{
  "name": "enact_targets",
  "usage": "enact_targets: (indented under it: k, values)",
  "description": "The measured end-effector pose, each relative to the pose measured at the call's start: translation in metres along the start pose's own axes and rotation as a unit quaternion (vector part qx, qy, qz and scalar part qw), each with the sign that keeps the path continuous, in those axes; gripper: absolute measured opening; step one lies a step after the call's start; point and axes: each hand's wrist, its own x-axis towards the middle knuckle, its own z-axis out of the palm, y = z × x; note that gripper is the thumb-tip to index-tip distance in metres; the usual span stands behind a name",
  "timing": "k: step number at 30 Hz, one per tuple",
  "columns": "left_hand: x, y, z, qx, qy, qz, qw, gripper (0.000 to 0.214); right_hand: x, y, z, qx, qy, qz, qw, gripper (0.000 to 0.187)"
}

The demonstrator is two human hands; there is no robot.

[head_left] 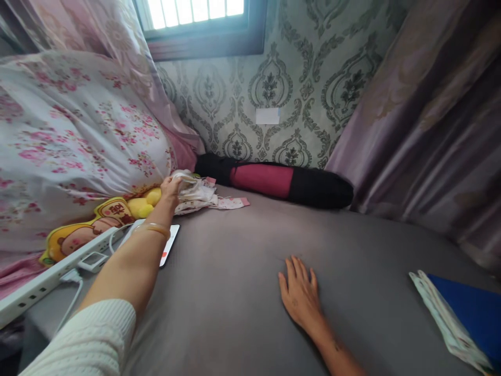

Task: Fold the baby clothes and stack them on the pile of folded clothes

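Daylight enters a barred window (198, 13) at far left; grey damask wallpaper (297, 78) covers the far wall, with mauve curtains (430, 115), possibly satin, right.

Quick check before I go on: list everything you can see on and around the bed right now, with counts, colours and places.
Bed sheet: one, grey, fills the foreground.
Small clothes: a loose pile, white with pink print, far left of the sheet.
Bolster: one, black and dark red, along the wallpapered wall.
Floral quilt: one, white with pink flowers, heaped at left.
Plush toy: one, yellow, under the quilt's edge.
Power strip: one, white, left edge, a plug in it.
Phone: one, partly hidden by the forearm.
Folded cloth: one, blue and pale, right edge.
Curtains: mauve, right.
Left hand: grips the small clothes.
Right hand: flat on the sheet.
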Motion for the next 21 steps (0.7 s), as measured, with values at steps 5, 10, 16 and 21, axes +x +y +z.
enact_targets:
  k: [5,10,16,21]
  values:
    - [-0.027,0.031,0.024,-0.282,-0.088,-0.031,0.955,0.025,-0.001,-0.001,-0.003,-0.004,0.003,-0.007,1.0,0.057]
    - [-0.06,0.053,0.04,-0.352,-0.157,-0.042,0.922,0.022,-0.002,-0.002,-0.007,-0.005,0.011,-0.01,1.0,0.055]
    - [-0.114,0.075,0.058,-0.424,-0.256,-0.036,0.868,0.027,-0.003,0.002,-0.003,0.049,0.025,-0.011,0.998,0.051]
    - [-0.164,0.096,0.067,-0.431,-0.323,-0.071,0.839,0.026,0.006,0.012,-0.006,0.22,0.091,0.043,0.97,0.048]
